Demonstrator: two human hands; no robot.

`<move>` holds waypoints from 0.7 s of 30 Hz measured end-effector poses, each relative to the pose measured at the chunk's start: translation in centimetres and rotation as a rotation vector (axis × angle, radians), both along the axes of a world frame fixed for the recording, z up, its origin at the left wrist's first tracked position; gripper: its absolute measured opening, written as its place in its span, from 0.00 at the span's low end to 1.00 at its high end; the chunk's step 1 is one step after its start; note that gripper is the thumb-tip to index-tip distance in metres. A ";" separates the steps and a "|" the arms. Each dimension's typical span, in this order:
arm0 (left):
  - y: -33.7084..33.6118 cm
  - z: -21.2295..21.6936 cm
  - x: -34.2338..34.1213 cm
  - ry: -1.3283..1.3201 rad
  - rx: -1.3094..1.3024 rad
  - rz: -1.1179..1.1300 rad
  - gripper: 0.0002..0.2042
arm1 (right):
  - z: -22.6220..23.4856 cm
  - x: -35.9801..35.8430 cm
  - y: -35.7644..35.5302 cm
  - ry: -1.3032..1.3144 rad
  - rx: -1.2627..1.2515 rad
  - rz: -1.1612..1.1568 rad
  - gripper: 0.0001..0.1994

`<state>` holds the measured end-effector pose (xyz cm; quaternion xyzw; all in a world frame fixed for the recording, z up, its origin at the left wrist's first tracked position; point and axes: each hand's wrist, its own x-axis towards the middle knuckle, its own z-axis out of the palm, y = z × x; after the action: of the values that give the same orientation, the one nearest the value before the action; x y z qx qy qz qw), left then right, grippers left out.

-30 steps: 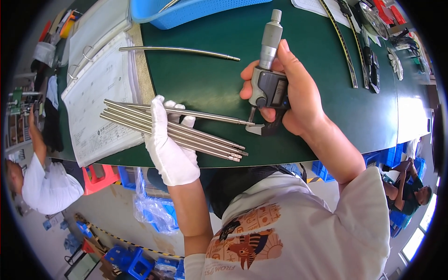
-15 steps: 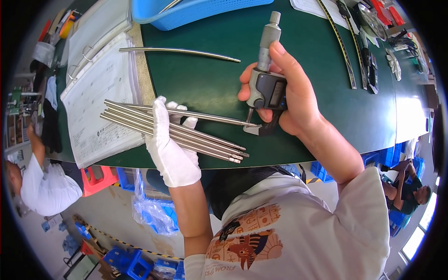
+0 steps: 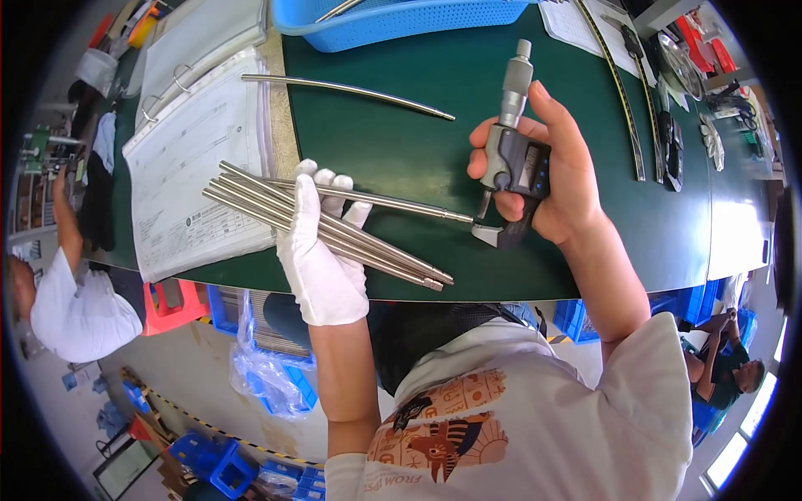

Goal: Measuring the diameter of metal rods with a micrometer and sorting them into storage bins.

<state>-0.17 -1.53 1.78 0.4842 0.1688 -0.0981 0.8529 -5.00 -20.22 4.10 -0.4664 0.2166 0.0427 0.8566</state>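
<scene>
Right hand [image 3: 555, 179], bare, closed around a digital gauge [image 3: 514, 159], grey body with a metal barrel pointing up toward the far side; its lower jaw sits at the tip of one metal rod [image 3: 393, 201], touching or just about, can't tell which. Left hand [image 3: 322, 250], white glove, closed around a bundle of metal rods [image 3: 251, 200] that fans out left over the papers and right over the near desk edge; the single rod runs from that hand rightward to the gauge. Both hands over the near part of the green desk [image 3: 401, 142]. Left of the bundle: open ring binder [image 3: 188, 159] with printed sheets. Farther out, one curved rod [image 3: 347, 88] lying alone on the desk. Far edge: blue basket [image 3: 401, 17]. Far right: long ruler [image 3: 618, 92] plus small tools. Far left, another person in a white shirt [image 3: 71, 313].
</scene>
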 end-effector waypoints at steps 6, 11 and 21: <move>0.0 0.1 -0.3 -0.037 -0.012 0.001 0.12 | -0.4 0.1 0.0 0.021 0.105 -0.022 0.29; 0.0 0.1 -0.3 -0.039 -0.005 -0.005 0.12 | -0.7 0.2 0.1 -0.002 0.173 0.004 0.30; 0.1 0.1 -0.3 -0.058 -0.018 -0.027 0.11 | -0.3 0.2 0.6 0.033 0.012 -0.012 0.29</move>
<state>-0.49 -1.42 1.89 0.4814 0.1366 -0.0969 0.8603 -4.81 -19.64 3.84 -0.4591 0.2330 0.0467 0.8560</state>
